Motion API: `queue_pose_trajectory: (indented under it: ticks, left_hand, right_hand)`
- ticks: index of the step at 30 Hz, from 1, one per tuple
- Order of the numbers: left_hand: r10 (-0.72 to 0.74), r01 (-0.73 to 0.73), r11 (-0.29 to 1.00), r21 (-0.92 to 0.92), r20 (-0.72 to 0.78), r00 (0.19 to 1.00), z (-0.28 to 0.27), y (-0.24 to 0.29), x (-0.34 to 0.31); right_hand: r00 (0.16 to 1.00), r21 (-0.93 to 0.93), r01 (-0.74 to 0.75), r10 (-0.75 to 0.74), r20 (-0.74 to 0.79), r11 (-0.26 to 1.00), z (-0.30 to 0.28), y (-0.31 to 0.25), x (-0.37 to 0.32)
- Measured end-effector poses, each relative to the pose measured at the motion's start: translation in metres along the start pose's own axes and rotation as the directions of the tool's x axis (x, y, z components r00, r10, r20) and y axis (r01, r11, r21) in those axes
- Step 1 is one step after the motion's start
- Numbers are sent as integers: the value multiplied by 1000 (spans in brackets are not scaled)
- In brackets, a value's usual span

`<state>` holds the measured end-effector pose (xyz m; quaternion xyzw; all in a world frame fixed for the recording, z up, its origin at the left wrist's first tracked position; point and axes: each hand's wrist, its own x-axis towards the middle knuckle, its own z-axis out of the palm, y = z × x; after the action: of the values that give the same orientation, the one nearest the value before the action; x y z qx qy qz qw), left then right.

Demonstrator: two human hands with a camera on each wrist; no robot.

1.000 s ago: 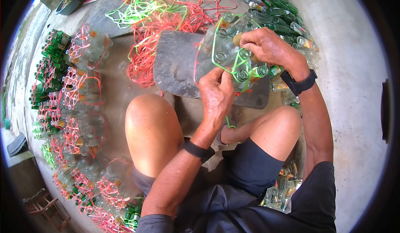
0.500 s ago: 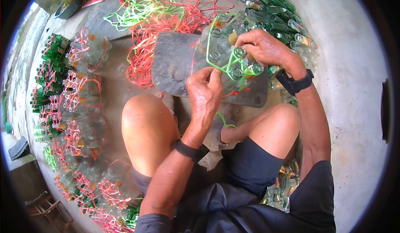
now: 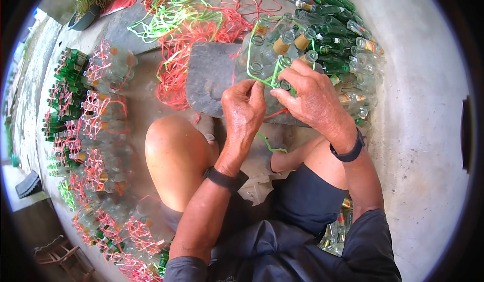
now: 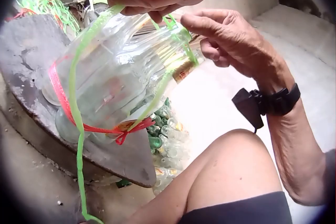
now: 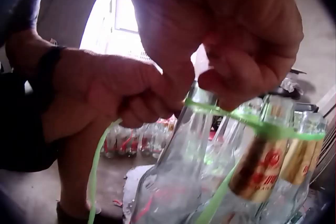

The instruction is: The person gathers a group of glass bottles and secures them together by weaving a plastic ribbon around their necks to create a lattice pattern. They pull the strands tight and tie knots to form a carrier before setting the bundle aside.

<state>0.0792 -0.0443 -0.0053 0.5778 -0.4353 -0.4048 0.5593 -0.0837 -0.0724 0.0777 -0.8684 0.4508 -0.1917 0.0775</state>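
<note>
Clear glass bottles (image 3: 256,69) stand bundled on a dark slab, with a red strap (image 4: 63,95) round their bodies. Green strap (image 3: 248,55) runs round and between their necks. My left hand (image 3: 243,110) pinches the green strap at the near left side of the bundle; its loose end hangs down in the left wrist view. My right hand (image 3: 315,100) is at the near bottle mouths, thumb and forefinger apart on either side of one. In the right wrist view the right hand (image 5: 220,35) covers part of the strap and necks.
Bundles of bottles tied with red strap (image 3: 96,115) line the left side. Loose red and green strapping (image 3: 176,70) lies beyond the slab (image 3: 209,75). Loose green bottles (image 3: 335,32) are heaped at the back right. My bent knees are on the near side.
My right hand has moved from the far side of the near necks toward me, closer to the left hand. The left hand shifted slightly left, still pinching the strap.
</note>
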Motion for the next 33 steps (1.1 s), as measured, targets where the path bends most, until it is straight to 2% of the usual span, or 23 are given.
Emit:
queue_pose_trajectory:
  ticks: [1,3,13,16,18,22,24,27,31,33]
  left_hand:
    - [1,-1,1000,5,0,1000,-1,-2,1]
    - [94,-94,993,73,7,996,-3,-3,3]
    - [94,-101,984,150,54,994,-16,1,10]
    - [89,-103,977,189,78,993,-20,6,13]
    - [103,-134,944,303,117,988,-24,11,15]
    - [111,-145,937,318,122,986,-29,18,18]
    - [185,-226,880,417,137,973,-31,25,18]
    - [176,-238,837,493,169,970,-34,35,20]
    - [192,-292,778,557,232,954,-40,46,28]
    - [206,-360,702,615,309,929,-42,57,33]
  right_hand:
    - [1000,4,0,0,-3,1000,3,1,-1]
    - [999,20,-6,7,-44,1000,5,1,-2]
    - [997,85,-55,59,-48,995,10,2,-5]
    - [996,98,-34,42,-73,995,11,5,-6]
    - [997,154,-34,45,-67,987,11,5,-6]
    - [997,146,-30,39,-65,989,12,6,-7]
    - [996,134,-7,19,-88,991,15,7,-8]
    - [991,129,49,-32,-126,990,17,7,-9]
    - [992,166,-8,28,-120,986,17,6,-10]
    - [993,187,-22,44,-111,982,17,5,-10]
